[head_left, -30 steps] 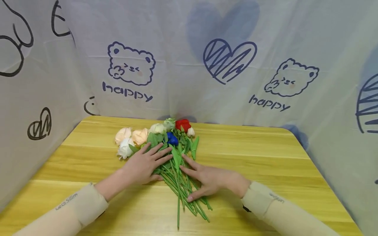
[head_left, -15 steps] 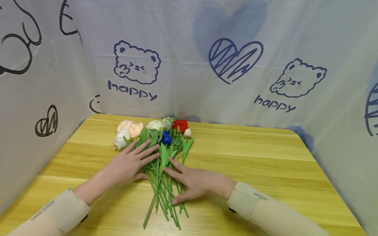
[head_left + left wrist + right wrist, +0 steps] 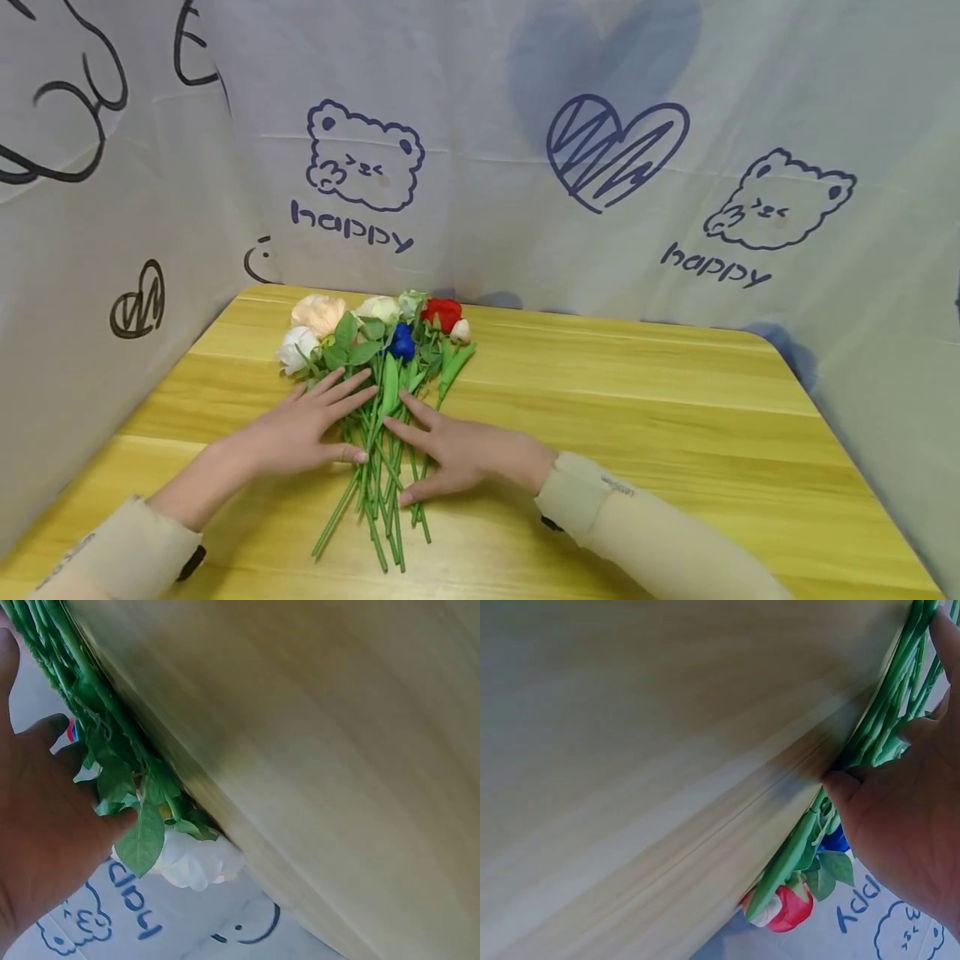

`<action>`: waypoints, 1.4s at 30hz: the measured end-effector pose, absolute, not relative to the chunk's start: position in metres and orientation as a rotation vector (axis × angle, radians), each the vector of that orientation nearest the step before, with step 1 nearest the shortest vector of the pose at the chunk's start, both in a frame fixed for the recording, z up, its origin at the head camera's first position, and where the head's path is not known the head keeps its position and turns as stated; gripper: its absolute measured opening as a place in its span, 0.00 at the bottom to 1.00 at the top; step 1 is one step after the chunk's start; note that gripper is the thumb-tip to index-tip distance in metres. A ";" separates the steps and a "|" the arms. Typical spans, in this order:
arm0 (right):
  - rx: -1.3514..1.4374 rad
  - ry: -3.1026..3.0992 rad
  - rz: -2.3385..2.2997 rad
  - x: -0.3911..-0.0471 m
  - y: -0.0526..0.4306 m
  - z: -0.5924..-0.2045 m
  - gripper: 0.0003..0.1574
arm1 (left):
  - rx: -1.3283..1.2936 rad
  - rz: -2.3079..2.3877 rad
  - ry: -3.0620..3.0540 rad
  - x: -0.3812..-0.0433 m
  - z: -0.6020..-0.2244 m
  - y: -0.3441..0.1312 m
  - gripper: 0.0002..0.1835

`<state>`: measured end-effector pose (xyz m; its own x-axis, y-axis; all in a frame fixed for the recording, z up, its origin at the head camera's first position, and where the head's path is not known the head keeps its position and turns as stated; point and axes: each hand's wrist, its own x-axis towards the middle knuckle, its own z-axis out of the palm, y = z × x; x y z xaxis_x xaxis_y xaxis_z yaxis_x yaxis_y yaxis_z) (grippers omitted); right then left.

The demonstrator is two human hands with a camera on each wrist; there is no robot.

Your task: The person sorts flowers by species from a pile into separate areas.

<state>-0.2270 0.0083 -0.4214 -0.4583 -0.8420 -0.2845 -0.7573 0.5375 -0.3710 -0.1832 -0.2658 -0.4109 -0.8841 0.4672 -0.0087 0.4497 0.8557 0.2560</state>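
Note:
A loose bunch of flowers lies on the table, with green stems [image 3: 372, 492] toward the person and blooms at the far end. Among the blooms are a white one [image 3: 297, 350], a peach one [image 3: 318, 315], a blue one [image 3: 402, 342], a red rose [image 3: 441, 315] and a small whitish bud [image 3: 461, 332]. Against the bunch's left side rests my left hand [image 3: 300, 429], fingers spread over leaves and stems. From the right, my right hand [image 3: 457, 450] touches the stems with spread fingers. In the left wrist view, a leaf [image 3: 142, 840] overlaps the white bloom [image 3: 196, 859].
The wooden table [image 3: 637, 417] extends widely to the right of the bunch. Behind it hangs a pale cloth [image 3: 480, 225] printed with bears and hearts. Another cloth wall [image 3: 67, 400] borders the left side, and the blooms lie close to the table's back edge.
Both hands and the bunch have shifted left across the table. The stems, which slanted to the lower right, now point more toward the person and slightly left. The head view has turned a little.

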 end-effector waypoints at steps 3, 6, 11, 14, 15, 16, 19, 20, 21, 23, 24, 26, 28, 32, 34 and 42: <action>-1.308 2.330 -0.271 -0.230 -0.002 -0.421 0.63 | 0.693 0.378 2.967 -0.181 -0.409 -0.272 0.53; -1.321 2.307 -0.278 -0.233 -0.015 -0.420 0.62 | 0.665 0.343 2.980 -0.180 -0.408 -0.280 0.53; -1.326 2.300 -0.267 -0.237 -0.038 -0.419 0.61 | 0.611 0.334 2.987 -0.181 -0.409 -0.303 0.55; -1.308 2.324 -0.237 -0.237 -0.054 -0.418 0.60 | 0.590 0.342 2.977 -0.184 -0.407 -0.318 0.56; -1.298 2.334 -0.230 -0.237 -0.060 -0.418 0.60 | 0.588 0.349 2.969 -0.186 -0.406 -0.323 0.56; -1.291 2.345 -0.219 -0.237 -0.066 -0.417 0.60 | 0.590 0.352 2.961 -0.187 -0.405 -0.328 0.56; -1.263 2.380 -0.191 -0.236 -0.083 -0.416 0.59 | 0.603 0.367 2.933 -0.192 -0.399 -0.341 0.56; -1.254 2.390 -0.184 -0.236 -0.089 -0.416 0.59 | 0.606 0.370 2.926 -0.193 -0.397 -0.345 0.55; -1.244 2.400 -0.178 -0.236 -0.094 -0.416 0.59 | 0.599 0.374 2.921 -0.194 -0.395 -0.348 0.55; -1.225 2.415 -0.166 -0.236 -0.103 -0.416 0.59 | 0.579 0.376 2.920 -0.197 -0.393 -0.354 0.55; -1.216 2.420 -0.161 -0.237 -0.107 -0.415 0.59 | 0.570 0.372 2.924 -0.198 -0.392 -0.356 0.55; -1.200 2.429 -0.158 -0.239 -0.114 -0.416 0.58 | 0.553 0.357 2.938 -0.201 -0.391 -0.360 0.55; -1.184 2.435 -0.162 -0.240 -0.119 -0.416 0.58 | 0.541 0.337 2.954 -0.203 -0.392 -0.363 0.55; -1.157 2.447 -0.167 -0.242 -0.128 -0.417 0.58 | 0.512 0.302 2.975 -0.206 -0.391 -0.368 0.56; -1.149 2.453 -0.161 -0.243 -0.132 -0.417 0.58 | 0.488 0.296 2.973 -0.207 -0.391 -0.369 0.56; -1.214 2.442 -0.206 -0.245 -0.125 -0.418 0.57 | 0.431 0.394 2.940 -0.206 -0.393 -0.368 0.52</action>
